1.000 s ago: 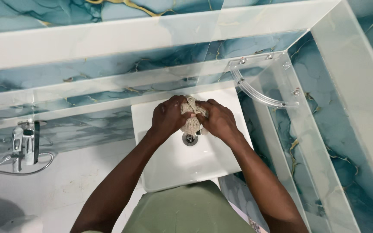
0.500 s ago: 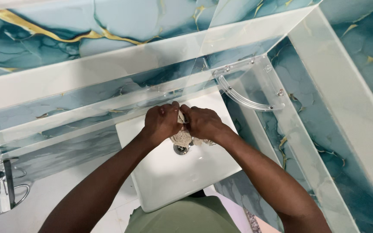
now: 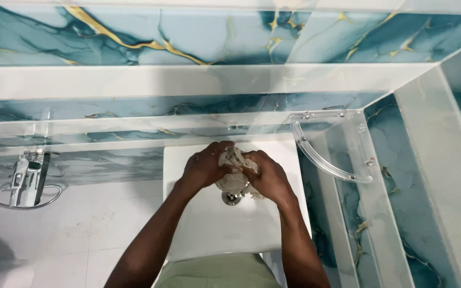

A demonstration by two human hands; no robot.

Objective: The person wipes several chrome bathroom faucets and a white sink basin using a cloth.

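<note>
A clear curved corner shelf (image 3: 331, 154) is fixed to the blue marbled wall tiles (image 3: 134, 37) right of the white sink (image 3: 225, 229), and a chrome fitting (image 3: 25, 178) hangs on the wall well to its left. Nothing stands between the hands and the sink. Over the drain (image 3: 231, 198), the left hand (image 3: 204, 168) and right hand (image 3: 269, 178) have their fingers curled tight around 1 bunched beige mesh cloth (image 3: 233, 173), pressed together with the cloth between them.

The beige knitted cloth (image 3: 234, 173) at frame centre is mostly covered by the left hand (image 3: 205, 168) and right hand (image 3: 267, 176). Beneath it, the sink drain (image 3: 231, 198) shows only partly. The chrome fixture (image 3: 25, 181) is cut off at the left edge.
</note>
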